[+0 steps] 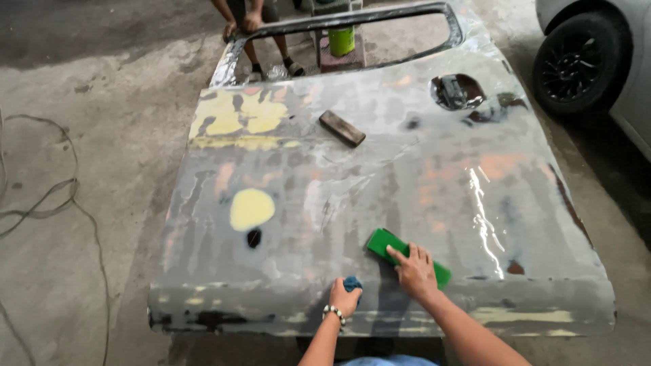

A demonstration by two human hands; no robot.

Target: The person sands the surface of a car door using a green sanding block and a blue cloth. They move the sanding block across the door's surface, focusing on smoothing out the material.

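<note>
Right hand [415, 271] lies open and flat on the green sanding block [407, 256], near the lower edge of the wet car door [380, 176]. Left hand [344, 297] is closed around a blue cloth [352, 282] just beside it. I should press evenly and keep the block flat.

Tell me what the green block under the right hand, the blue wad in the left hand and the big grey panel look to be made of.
Green block: flat, matte, probably foam or rubber, pressed by the right hand. Blue wad: soft and bunched, likely cloth or sponge, clutched in the left hand. Car door panel: sheet metal, wet and glossy, with grey primer and yellow filler patches.
</note>
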